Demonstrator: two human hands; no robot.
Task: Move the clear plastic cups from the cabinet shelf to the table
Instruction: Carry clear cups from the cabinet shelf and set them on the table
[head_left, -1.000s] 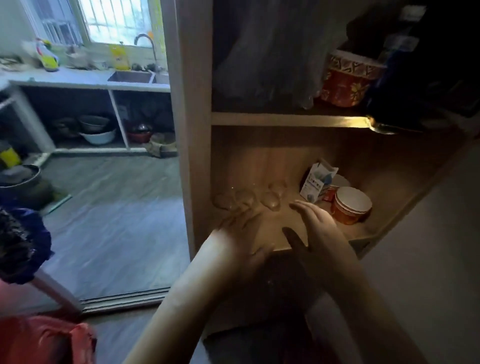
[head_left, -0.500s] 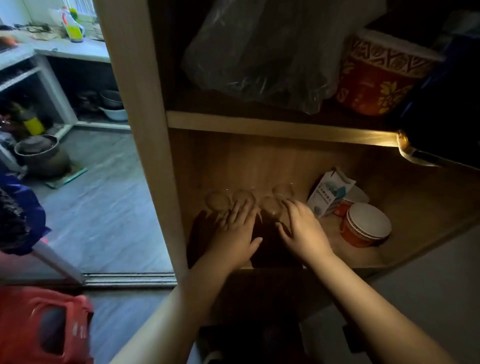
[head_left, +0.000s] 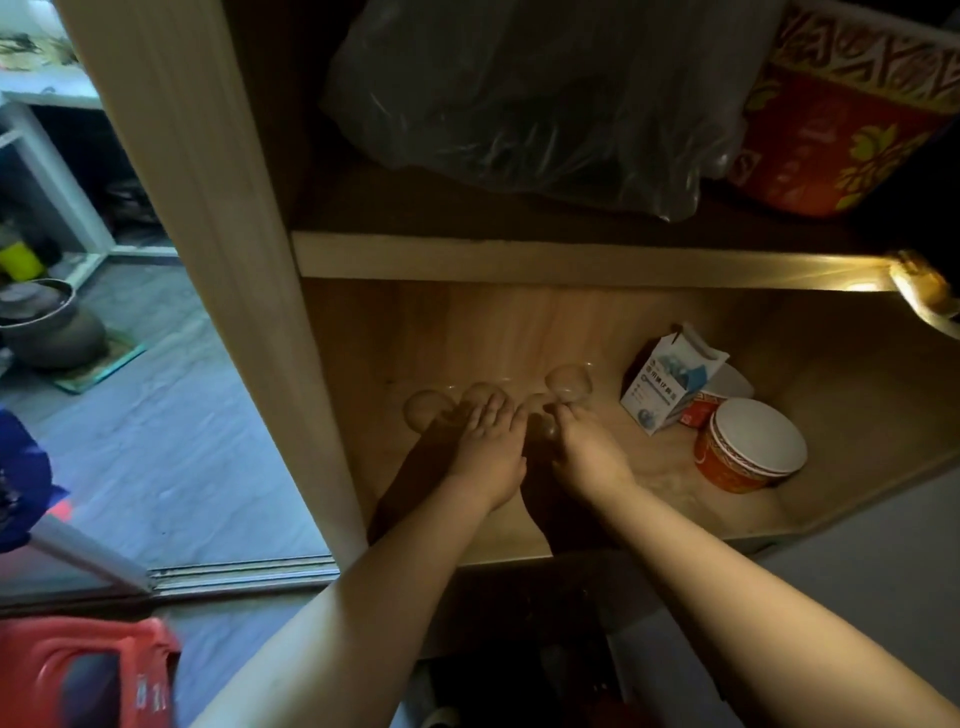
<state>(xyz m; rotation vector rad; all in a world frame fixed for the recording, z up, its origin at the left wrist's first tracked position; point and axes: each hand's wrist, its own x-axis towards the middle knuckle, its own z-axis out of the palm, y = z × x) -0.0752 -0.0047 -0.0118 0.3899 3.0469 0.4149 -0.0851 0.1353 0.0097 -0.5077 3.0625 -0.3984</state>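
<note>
Both hands are reaching into the lower cabinet shelf (head_left: 467, 332), so the step in hand looks like the first one: taking hold of the clear plastic cups (head_left: 569, 383) before anything travels to the tabletop, which is not in view.

The cups are standing in a loose row near the shelf's middle, toward 12 o'clock from the hands. One rim is showing at 10 o'clock of the left hand (head_left: 488, 447), another at 1 o'clock of the right hand (head_left: 584, 452), and at least one more is sitting under the fingertips between them. They are faint in the dim light, so I cannot give an exact count.

The left hand is lying palm down with fingers spread flat over a cup, not curled around it. The right hand's fingers are bunching at the base of the far right cup, apparently beginning a pinch; whether it is actually gripping I cannot tell.

A small blue-and-white carton (head_left: 670, 384) and a red paper bowl (head_left: 748, 447) are sitting at 3 o'clock of the right hand, close by.

Judging from this, the next move is calling for a light closing around thin, easily crushed walls, then a straight draw toward 6 o'clock, clearing the carton.
</note>
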